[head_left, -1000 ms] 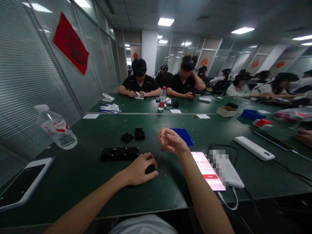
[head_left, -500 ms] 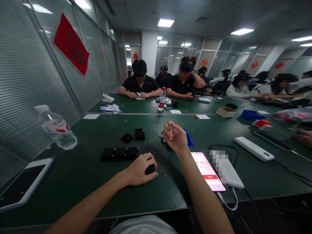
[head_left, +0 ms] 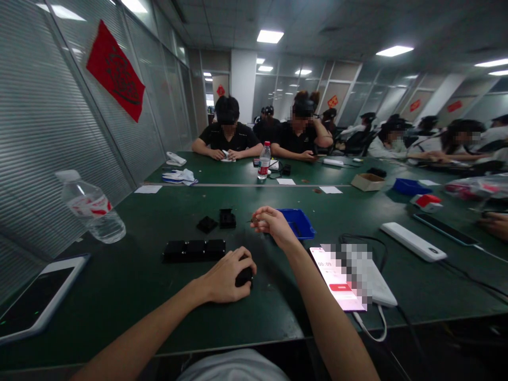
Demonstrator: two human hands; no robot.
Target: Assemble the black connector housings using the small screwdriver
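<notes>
My left hand [head_left: 226, 276] rests on the green table [head_left: 130, 286] and presses down on a small black part [head_left: 244, 276]. My right hand [head_left: 271, 224] hovers low over the table just left of a blue bin [head_left: 302, 222]. Its fingers are closed around a thin screwdriver [head_left: 250, 220], of which only the tip pokes out to the left. A row of joined black parts [head_left: 194, 249] lies to the left of my left hand. Two more black parts [head_left: 227, 218] sit behind that row.
A water bottle [head_left: 92, 208] and a tablet [head_left: 35, 299] are at the left. On the right lie a lit phone [head_left: 337, 279], a white power bank [head_left: 379, 283] with cables and a long white device [head_left: 413, 241]. Several people sit along the far side.
My right hand lifted the screwdriver away from the black part, swung it level, then lowered it beside the blue bin. My left hand has stayed on the part.
</notes>
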